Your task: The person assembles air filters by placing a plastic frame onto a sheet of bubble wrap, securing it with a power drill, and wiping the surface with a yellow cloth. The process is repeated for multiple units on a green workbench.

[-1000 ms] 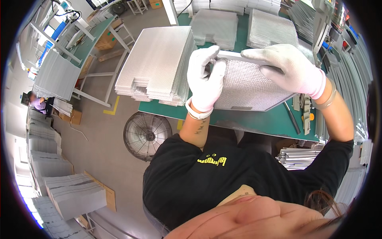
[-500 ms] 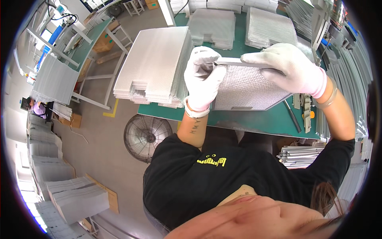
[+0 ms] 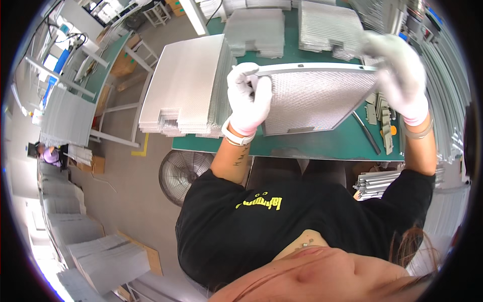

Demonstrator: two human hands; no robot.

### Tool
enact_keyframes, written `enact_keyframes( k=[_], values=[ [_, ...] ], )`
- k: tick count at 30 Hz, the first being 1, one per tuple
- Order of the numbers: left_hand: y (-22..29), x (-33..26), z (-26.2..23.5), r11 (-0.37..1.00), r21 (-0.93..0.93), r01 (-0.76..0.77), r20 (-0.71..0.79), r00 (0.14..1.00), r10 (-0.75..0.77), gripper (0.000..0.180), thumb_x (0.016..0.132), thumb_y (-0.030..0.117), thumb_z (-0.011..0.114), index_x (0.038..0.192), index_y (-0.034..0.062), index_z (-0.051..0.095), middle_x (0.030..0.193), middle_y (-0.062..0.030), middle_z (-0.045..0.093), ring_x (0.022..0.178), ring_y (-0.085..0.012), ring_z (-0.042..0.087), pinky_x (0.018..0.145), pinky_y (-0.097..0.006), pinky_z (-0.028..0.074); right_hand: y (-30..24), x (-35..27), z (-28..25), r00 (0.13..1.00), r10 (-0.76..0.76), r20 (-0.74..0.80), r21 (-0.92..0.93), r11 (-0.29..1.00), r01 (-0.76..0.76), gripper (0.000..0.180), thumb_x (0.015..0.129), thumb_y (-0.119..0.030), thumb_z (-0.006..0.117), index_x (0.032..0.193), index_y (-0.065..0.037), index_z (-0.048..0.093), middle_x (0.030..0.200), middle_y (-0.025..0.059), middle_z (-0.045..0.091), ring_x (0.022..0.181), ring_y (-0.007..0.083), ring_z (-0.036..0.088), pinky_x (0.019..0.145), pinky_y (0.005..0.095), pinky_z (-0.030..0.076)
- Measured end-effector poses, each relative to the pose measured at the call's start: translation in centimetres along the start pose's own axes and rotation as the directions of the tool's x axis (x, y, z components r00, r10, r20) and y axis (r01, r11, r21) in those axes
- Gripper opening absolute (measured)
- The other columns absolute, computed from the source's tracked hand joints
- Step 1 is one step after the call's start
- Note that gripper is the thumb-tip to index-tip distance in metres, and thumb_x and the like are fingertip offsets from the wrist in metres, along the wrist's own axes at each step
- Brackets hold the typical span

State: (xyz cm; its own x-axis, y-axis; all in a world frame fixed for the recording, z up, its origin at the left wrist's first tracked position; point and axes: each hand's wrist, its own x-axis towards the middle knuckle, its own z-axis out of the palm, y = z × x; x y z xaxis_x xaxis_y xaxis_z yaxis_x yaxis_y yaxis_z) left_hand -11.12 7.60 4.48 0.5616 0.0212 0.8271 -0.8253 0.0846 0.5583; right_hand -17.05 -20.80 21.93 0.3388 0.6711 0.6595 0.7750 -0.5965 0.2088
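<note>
A silver mesh panel with a slim grey metal frame (image 3: 314, 100) is held tilted over the green-topped desk (image 3: 312, 147); whether its lower edge touches is unclear. Of the hands, the white-gloved left hand (image 3: 249, 100) pinches its upper left corner between thumb and curled fingers. The white-gloved right hand (image 3: 405, 78) blurs beside the upper right corner; its opening and grip cannot be told. Leftward rises a stack of silver mesh sheets (image 3: 193, 75); rightward lies a thin dark rod (image 3: 368, 134).
</note>
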Motion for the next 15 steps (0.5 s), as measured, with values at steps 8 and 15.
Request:
enact_keyframes(
  k=[8, 15],
  values=[
    [2.0, 4.3, 1.3, 0.995, 0.093, -0.041, 0.126, 0.992, 0.029, 0.040, 0.093, -0.009, 0.047, 0.131, 0.0035, 0.041, 0.111, -0.0075, 0.052, 0.091, -0.0148, 0.054, 0.091, -0.028, 0.045, -4.4, -30.8, 10.8, 0.516, 0.841, 0.165, -0.439, 0.531, -0.725, 0.033, 0.089, -0.016, 0.064, 0.119, -0.002, 0.061, 0.111, 0.0220, 0.064, 0.097, 0.0397, 0.065, 0.084, 0.0436, 0.053],
    [6.4, 8.9, 13.3, 0.793, -0.099, -0.601, 0.827, 0.394, 0.402, 0.032, 0.089, 0.009, 0.058, 0.119, 0.0083, 0.068, 0.102, -0.0117, 0.071, 0.086, -0.0274, 0.067, 0.076, -0.039, 0.054, -6.7, -34.8, 12.8, 0.267, 0.947, 0.177, -0.188, 0.299, -0.936, 0.020, 0.099, -0.020, 0.053, 0.109, -0.003, 0.055, 0.089, 0.0165, 0.059, 0.079, 0.0370, 0.062, 0.071, 0.0465, 0.051]
  ],
)
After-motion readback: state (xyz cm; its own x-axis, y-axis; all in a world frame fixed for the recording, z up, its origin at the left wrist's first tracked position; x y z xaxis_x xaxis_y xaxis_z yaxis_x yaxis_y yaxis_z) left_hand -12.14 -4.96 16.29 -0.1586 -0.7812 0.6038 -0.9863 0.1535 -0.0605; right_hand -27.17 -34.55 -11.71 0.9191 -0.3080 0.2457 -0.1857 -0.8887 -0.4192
